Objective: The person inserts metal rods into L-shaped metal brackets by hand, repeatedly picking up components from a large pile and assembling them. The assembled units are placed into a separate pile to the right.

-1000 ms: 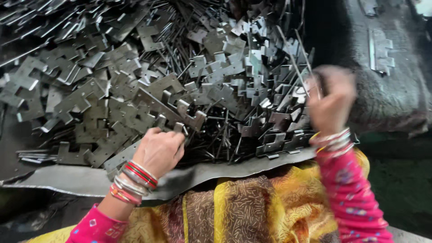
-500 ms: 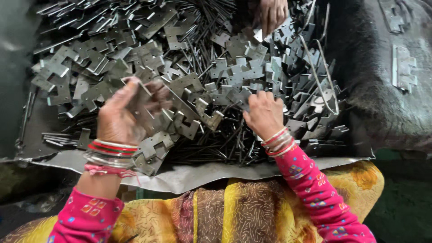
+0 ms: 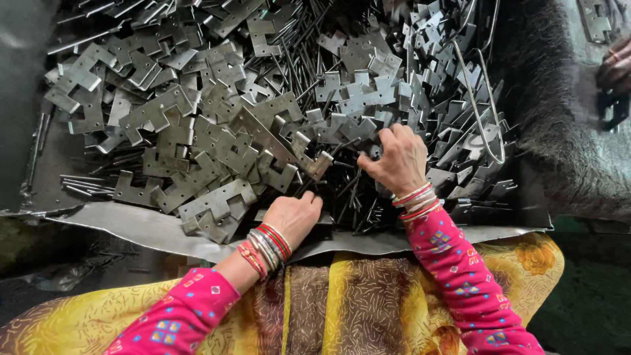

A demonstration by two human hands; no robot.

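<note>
The left hand (image 3: 294,219) is curled loosely on thin metal rods (image 3: 342,197) at the front of the pile. A notched metal plate (image 3: 358,128) is pinched by the right hand (image 3: 399,160). Bare fingers could be cut by sharp edges if plates slide

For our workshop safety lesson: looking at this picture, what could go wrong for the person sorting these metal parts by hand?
1. Both the left hand and right hand are bare among notched metal plates; cut edges could nick fingers.
2. Thin metal rods lie under the right hand and might prick it.
3. The bangles could catch on the sheet-metal edge or jutting plates.
</note>
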